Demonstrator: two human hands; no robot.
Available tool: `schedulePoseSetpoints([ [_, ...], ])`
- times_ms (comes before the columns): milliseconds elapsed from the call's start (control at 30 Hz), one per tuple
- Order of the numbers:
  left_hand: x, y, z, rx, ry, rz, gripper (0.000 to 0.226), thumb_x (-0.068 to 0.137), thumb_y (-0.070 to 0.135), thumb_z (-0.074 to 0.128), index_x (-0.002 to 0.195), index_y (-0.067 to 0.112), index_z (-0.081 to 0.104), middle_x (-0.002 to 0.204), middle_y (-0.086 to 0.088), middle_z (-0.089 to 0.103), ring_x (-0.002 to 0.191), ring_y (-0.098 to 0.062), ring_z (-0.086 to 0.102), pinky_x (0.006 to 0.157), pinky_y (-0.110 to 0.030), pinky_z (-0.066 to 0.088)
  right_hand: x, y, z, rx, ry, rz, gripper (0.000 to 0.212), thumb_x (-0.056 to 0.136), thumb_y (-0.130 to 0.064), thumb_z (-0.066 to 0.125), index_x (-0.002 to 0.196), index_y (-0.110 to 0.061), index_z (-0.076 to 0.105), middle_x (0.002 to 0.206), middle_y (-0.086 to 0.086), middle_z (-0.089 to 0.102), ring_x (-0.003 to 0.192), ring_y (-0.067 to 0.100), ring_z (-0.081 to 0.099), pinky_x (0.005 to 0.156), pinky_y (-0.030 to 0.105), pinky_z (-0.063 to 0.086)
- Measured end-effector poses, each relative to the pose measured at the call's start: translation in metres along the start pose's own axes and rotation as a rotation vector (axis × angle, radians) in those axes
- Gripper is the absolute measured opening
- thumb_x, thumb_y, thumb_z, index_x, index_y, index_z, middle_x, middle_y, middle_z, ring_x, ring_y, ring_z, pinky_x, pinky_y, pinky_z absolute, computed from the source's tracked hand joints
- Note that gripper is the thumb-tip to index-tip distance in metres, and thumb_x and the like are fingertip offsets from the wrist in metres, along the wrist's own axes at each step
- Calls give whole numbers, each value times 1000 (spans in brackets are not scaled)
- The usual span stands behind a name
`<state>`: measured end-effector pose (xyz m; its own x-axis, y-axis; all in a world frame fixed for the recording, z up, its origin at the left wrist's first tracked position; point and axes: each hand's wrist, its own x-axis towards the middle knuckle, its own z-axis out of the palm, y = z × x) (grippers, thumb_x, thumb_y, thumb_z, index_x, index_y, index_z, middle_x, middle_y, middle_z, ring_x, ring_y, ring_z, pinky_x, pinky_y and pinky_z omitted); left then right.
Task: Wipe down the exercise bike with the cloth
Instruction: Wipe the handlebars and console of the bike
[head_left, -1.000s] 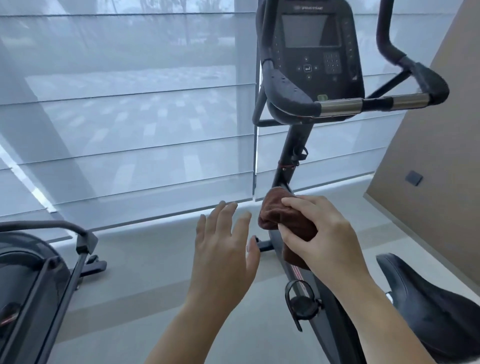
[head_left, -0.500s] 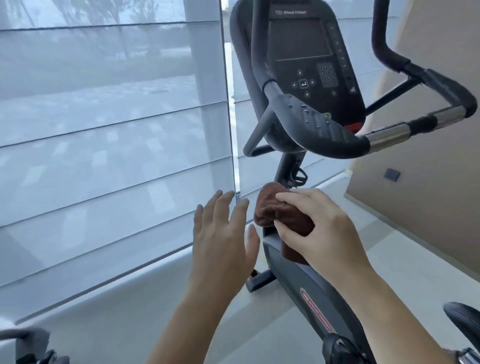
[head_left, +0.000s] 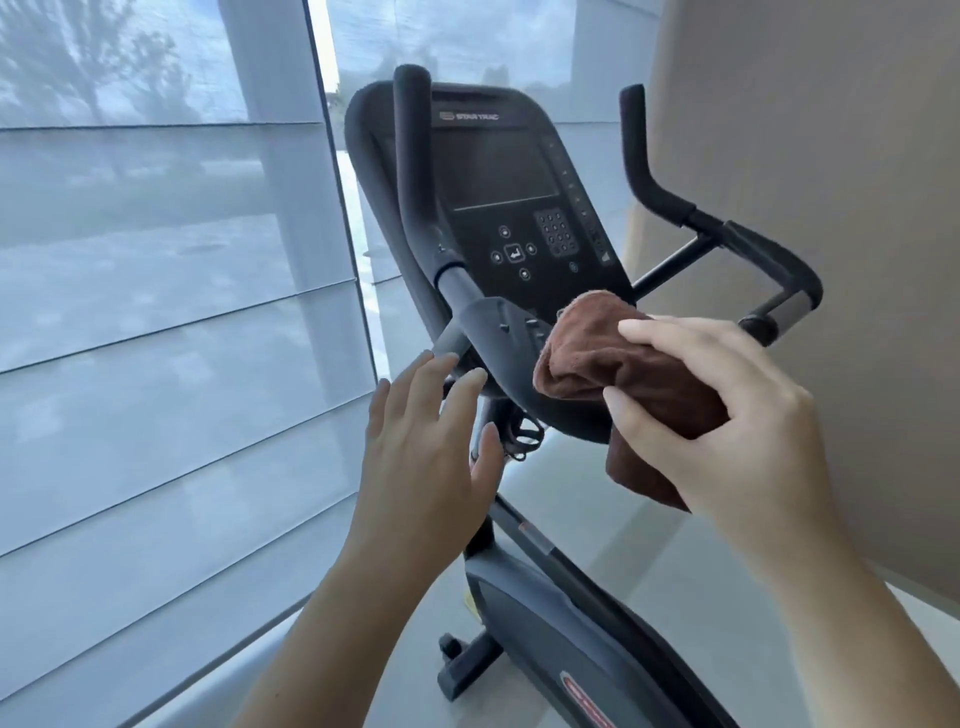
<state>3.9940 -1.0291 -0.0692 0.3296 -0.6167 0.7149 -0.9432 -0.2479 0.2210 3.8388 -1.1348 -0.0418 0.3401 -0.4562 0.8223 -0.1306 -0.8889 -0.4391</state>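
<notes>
A black exercise bike (head_left: 571, 639) fills the middle of the frame, seen from above and behind its handlebars (head_left: 519, 384). Its dark console (head_left: 498, 197) stands upright in the upper centre, with a blank screen, a cluster of round buttons and a number pad below it.

The right hand (head_left: 727, 415), at centre right, is closed around a bunched brown cloth (head_left: 613, 358), thumb beneath and fingers over the top. The cloth presses on the curved black handlebar just below the console, and a loose end hangs down under the palm.

The left hand (head_left: 431, 436), at centre, is open and empty, fingers spread, close in front of the handlebar's grey metal section; whether it touches the bar cannot be told.

The left half of the frame is a tall window (head_left: 156, 312) covered by a sheer grey blind with horizontal bands; blurred trees and pavement show through it. A plain tan wall (head_left: 831, 208) fills the upper right. The floor (head_left: 597, 504) beneath the bike is pale, smooth and faintly glossy.
</notes>
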Motion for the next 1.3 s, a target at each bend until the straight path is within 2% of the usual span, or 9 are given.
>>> schedulePoseSetpoints([
  [200,27,6,19,4,-15,86,41,75,11,73,112,0,62,119,-22,58,112,-42,52,92,-59,41,27,40,9,-35,-95,118,37,75,-23,72,110,-25,64,108,-8,60,101,8,56,90,10,38],
  [367,29,-9,27,41,-30,118,45,77,27,69,111,-2,62,118,-22,59,109,-40,56,89,-60,43,26,42,37,-169,-226,85,36,78,-34,68,112,-26,63,116,-2,60,103,22,57,87,31,44],
  [467,30,-18,27,61,-48,155,54,85,45,54,113,-1,61,120,-21,59,109,-38,57,88,-60,44,53,44,46,-105,-380,106,33,81,-35,64,113,-27,63,116,-3,60,105,16,56,88,22,41],
  [533,32,-23,28,91,-62,196,54,84,43,45,114,0,61,119,-21,59,106,-37,59,85,-58,47,75,43,53,-41,-477,121,30,84,-31,62,113,-29,62,114,-4,60,106,11,55,90,18,38],
  [667,36,-30,29,100,-51,241,52,80,41,58,111,1,64,115,-22,61,98,-36,62,84,-54,47,84,43,56,17,-579,104,32,85,-30,61,117,-32,59,120,-11,57,112,5,50,98,20,36],
  [900,40,-40,34,35,-7,317,53,82,45,56,109,0,65,111,-22,62,99,-37,61,85,-48,48,44,45,34,-80,-446,-78,33,79,-29,60,111,-29,65,121,-3,59,107,21,55,96,35,42],
  [1033,44,-45,34,25,-4,372,51,81,42,57,107,0,66,107,-21,64,100,-36,61,82,-46,52,81,36,61,37,-477,-46,25,82,-15,67,106,-18,69,112,2,64,106,17,58,96,25,41],
  [1133,44,-45,33,18,-16,366,51,82,43,52,109,1,65,108,-21,64,101,-36,61,82,-46,53,104,30,84,55,-519,-28,23,83,-16,65,106,-18,68,111,-1,63,107,12,56,98,27,41],
  [1300,43,-46,35,-11,9,361,50,81,42,56,107,1,66,107,-20,64,101,-35,62,82,-46,52,79,38,53,2,-557,-42,19,81,-16,67,99,-22,70,110,-3,61,102,9,57,92,19,41],
])
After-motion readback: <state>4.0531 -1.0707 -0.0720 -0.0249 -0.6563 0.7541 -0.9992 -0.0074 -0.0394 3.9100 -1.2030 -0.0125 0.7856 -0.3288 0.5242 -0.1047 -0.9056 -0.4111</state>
